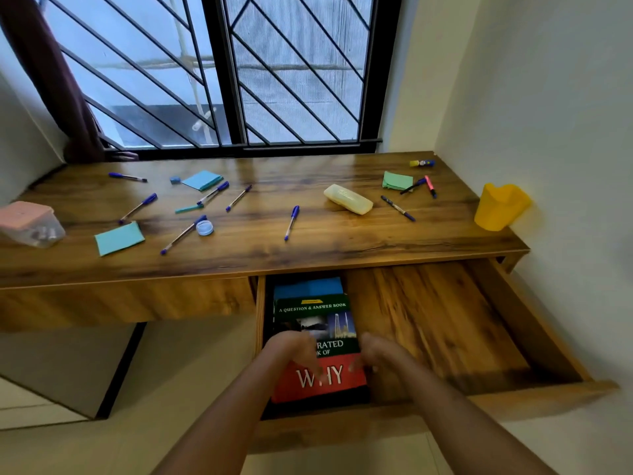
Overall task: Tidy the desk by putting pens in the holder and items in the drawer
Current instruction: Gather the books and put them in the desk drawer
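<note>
The drawer (445, 323) under the desk's right half stands pulled out. Books lie stacked in its left part, the top book (318, 323) green and red with "WHY" on its cover. My left hand (294, 347) and my right hand (380, 354) hover over the lower part of that book, blurred, fingers loosely curled and holding nothing that I can make out. Several blue pens (292, 222) lie scattered across the desk top (274, 248). The yellow pen holder (500, 206) stands at the desk's right end.
On the desk also lie teal note pads (119, 238), a green pad (397, 180), a pale yellow case (347, 199), a small round lid (205, 228), a glue stick (422, 163), a pink marker (430, 186) and a pink-lidded box (29, 222). A wall closes the right side.
</note>
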Demonstrator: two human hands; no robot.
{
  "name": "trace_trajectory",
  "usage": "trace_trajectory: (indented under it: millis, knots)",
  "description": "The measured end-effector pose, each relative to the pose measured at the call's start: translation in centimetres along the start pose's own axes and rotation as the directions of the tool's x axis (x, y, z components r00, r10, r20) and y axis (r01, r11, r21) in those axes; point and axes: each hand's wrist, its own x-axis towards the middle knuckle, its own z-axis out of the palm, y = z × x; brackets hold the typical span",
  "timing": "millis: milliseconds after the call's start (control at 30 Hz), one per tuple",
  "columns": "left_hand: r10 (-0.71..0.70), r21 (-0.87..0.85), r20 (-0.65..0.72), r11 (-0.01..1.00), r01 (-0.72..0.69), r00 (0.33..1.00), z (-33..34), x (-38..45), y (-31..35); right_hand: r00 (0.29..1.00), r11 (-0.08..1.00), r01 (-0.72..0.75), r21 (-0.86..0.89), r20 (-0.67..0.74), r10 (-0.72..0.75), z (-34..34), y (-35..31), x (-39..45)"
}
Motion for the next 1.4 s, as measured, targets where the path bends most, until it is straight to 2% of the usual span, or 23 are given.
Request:
trace_trajectory:
  millis: [67,133,200,267,300,367,467,567,700,833,1067,1233,1300,1400]
  knots:
    - [0.095,-0.065,0.227,0.995,-0.082,0.969,0.7,-0.3,0.3,0.995,0.993,0.015,-0.117,0.104,-0.003,-1.1,-0.4,-2.1]
    - [0.107,-0.042,0.344,0.994,-0.099,0.933,2.0,-0.2,0.5,0.977,0.969,0.033,-0.244,0.210,0.020,-2.6,0.2,-3.6]
    - [0.121,0.187,0.260,0.967,-0.173,0.958,3.8,-0.2,0.7,0.943,0.926,0.035,-0.376,0.320,0.094,-3.3,0.7,-4.8]
    - [0.202,0.341,0.129,0.910,-0.235,0.971,5.6,-0.4,0.8,0.914,0.839,-0.007,-0.544,0.337,0.226,-2.7,1.5,-5.3]
    - [0.252,0.346,0.061,0.902,-0.257,0.966,6.3,-0.4,0.7,0.912,0.786,0.001,-0.618,0.322,0.252,-1.9,1.6,-5.7]
    - [0.333,0.348,-0.048,0.890,-0.296,0.942,6.9,-0.5,0.4,0.959,0.722,0.052,-0.690,0.236,0.156,-0.8,1.7,-7.2]
    - [0.398,0.408,-0.190,0.864,-0.296,0.898,7.0,-0.2,-0.4,0.991,0.713,0.122,-0.690,0.131,-0.043,0.2,2.2,-7.3]
    - [0.391,0.475,-0.304,0.853,-0.218,0.869,6.8,0.4,-1.1,0.978,0.705,0.182,-0.686,0.050,-0.204,1.0,3.1,-5.0]
    - [0.345,0.494,-0.451,0.865,-0.091,0.823,5.1,1.3,-1.2,0.906,0.716,0.135,-0.685,-0.207,-0.369,0.5,3.4,-3.1]
    - [0.287,0.475,-0.591,0.879,0.038,0.754,2.9,2.5,-1.0,0.810,0.695,0.075,-0.715,-0.363,-0.462,-0.9,2.5,-0.8]
    - [0.177,0.390,-0.704,0.906,0.166,0.687,-0.7,5.5,-0.3,0.738,0.733,0.075,-0.676,-0.458,-0.497,-3.9,0.7,3.5]
    - [0.138,0.378,-0.718,0.901,0.215,0.682,-3.9,8.3,-0.1,0.725,0.721,0.071,-0.689,-0.461,-0.512,-6.4,-0.7,6.3]
    - [0.117,0.368,-0.711,0.902,0.225,0.694,-4.9,9.3,0.0,0.702,0.701,0.048,-0.712,-0.475,-0.531,-7.1,-1.2,7.2]
    - [0.114,0.375,-0.730,0.891,0.255,0.674,-6.1,10.0,0.2,0.653,0.691,0.008,-0.722,-0.520,-0.551,-7.7,-1.7,8.1]
